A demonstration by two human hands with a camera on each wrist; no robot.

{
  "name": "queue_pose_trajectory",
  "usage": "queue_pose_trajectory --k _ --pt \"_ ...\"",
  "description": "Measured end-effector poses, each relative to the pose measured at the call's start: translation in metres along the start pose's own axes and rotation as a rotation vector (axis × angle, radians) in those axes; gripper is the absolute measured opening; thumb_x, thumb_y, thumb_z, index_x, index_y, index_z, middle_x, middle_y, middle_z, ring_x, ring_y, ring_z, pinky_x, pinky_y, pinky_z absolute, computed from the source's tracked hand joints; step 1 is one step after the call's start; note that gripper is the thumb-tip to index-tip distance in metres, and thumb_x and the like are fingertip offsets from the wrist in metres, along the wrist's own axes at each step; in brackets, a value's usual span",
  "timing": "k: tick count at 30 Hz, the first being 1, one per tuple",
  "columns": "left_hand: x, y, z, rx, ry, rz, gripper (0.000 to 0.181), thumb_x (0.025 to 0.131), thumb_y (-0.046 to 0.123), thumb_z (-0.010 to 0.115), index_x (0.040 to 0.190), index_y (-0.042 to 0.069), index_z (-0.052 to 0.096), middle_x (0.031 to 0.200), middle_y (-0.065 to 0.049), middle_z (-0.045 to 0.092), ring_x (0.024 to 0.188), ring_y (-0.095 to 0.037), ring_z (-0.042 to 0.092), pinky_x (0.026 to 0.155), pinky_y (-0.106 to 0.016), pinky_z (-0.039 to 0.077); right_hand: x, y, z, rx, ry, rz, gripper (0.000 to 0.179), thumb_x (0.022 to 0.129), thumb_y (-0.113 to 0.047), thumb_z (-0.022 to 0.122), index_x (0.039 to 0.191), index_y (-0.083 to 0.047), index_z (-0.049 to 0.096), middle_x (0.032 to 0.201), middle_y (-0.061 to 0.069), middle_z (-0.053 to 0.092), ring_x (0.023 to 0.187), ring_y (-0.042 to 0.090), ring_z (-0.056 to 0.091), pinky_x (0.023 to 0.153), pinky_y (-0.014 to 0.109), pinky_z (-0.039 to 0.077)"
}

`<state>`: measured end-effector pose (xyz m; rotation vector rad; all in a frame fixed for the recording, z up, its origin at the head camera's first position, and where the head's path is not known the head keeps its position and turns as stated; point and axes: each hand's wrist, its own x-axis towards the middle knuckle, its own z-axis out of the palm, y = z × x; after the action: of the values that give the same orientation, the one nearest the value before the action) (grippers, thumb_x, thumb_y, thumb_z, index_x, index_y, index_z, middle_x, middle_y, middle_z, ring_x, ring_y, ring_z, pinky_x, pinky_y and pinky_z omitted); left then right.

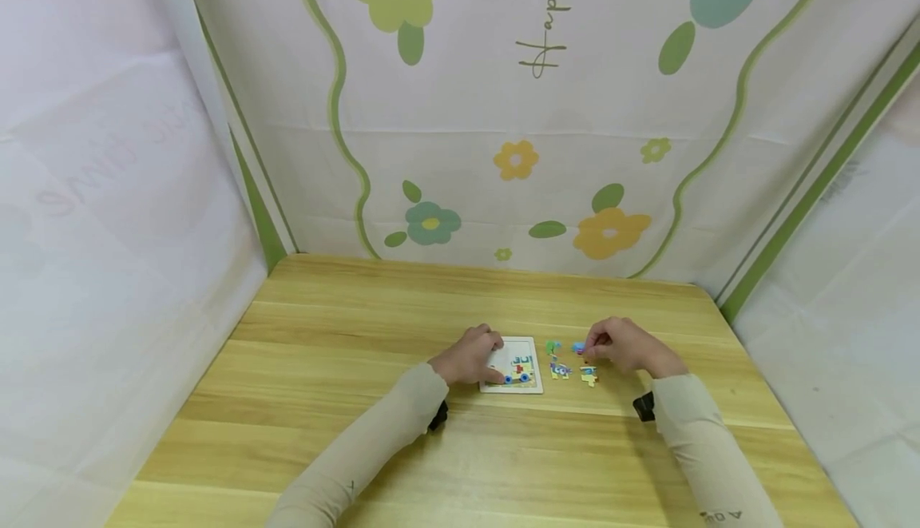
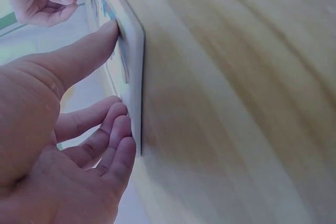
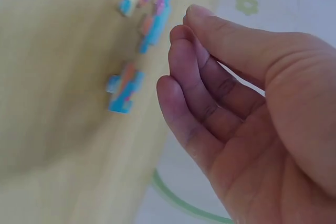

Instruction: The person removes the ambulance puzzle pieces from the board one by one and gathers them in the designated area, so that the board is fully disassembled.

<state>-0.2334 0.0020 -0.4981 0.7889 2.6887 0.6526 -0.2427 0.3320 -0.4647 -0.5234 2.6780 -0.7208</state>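
Note:
A puzzle tray (image 1: 540, 391) with a white frame lies on the table, partly filled with coloured pieces along its lower right. My left hand (image 1: 470, 355) holds it at the left side. In the left wrist view the thumb (image 2: 100, 40) presses on its face, while the bent fingers (image 2: 113, 145) touch its edge. My right hand (image 1: 625, 344) hovers over loose pieces, fingers loosely bent and thumb close to the index fingertip; no piece shows between them. Near those fingertips are a blue piece (image 1: 578, 347), a purple-and-yellow piece (image 1: 559, 370), a green piece (image 1: 553, 347) and a yellow piece (image 1: 589, 378).
The wooden table (image 1: 345, 336) reaches back to a white cloth (image 1: 460, 113) printed with flowers. White cloth walls stand at the left (image 1: 108, 192) and right (image 1: 862, 272). Loose pieces lie just right of the tray, apart from it.

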Motion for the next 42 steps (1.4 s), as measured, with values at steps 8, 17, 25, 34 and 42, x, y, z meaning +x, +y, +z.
queue_pose_trajectory --k 8,17,25,34,42 --pt "-0.002 0.0 -0.005 0.017 -0.014 -0.002 0.058 0.092 0.035 0.083 0.138 0.005 0.064 0.128 -0.004 0.06 0.105 -0.014 0.051 0.096 -0.027 0.049 0.009 -0.027 0.002 -0.021 0.016 -0.083 0.005 0.098 -0.005 0.072 0.101 -0.002 0.074 0.093 0.006 0.073 0.083 0.018 0.066 0.073 0.029 0.055" --pt "-0.001 0.003 -0.005 0.008 0.008 0.049 0.056 0.093 0.034 0.082 0.136 0.005 0.064 0.125 -0.004 0.061 0.107 -0.014 0.054 0.096 -0.025 0.05 0.031 -0.062 0.028 -0.04 -0.005 -0.188 0.013 0.096 -0.002 0.073 0.109 0.001 0.074 0.095 0.004 0.073 0.082 0.008 0.064 0.075 0.028 0.056" --pt "0.005 0.005 -0.001 -0.048 0.011 0.091 0.055 0.093 0.032 0.082 0.137 0.003 0.064 0.127 -0.006 0.062 0.105 -0.012 0.054 0.092 -0.023 0.051 0.04 -0.075 0.047 -0.019 -0.014 -0.188 0.021 0.097 -0.001 0.072 0.117 0.001 0.072 0.105 0.009 0.073 0.091 0.015 0.066 0.081 0.032 0.058" --pt "0.018 0.01 0.009 -0.053 0.043 0.136 0.052 0.093 0.032 0.082 0.133 0.004 0.067 0.127 -0.006 0.064 0.104 -0.011 0.054 0.085 -0.019 0.05 0.04 -0.073 0.053 -0.02 0.005 -0.182 0.025 0.094 0.001 0.074 0.119 0.002 0.073 0.115 0.013 0.072 0.1 0.021 0.068 0.089 0.038 0.059" --pt "0.016 0.008 0.01 -0.072 0.026 0.126 0.052 0.091 0.032 0.084 0.132 0.004 0.067 0.125 -0.006 0.063 0.1 -0.01 0.05 0.083 -0.017 0.047 0.043 -0.069 0.061 -0.111 0.017 -0.243 0.026 0.093 -0.001 0.077 0.118 0.001 0.075 0.113 0.011 0.073 0.099 0.021 0.068 0.087 0.037 0.059"
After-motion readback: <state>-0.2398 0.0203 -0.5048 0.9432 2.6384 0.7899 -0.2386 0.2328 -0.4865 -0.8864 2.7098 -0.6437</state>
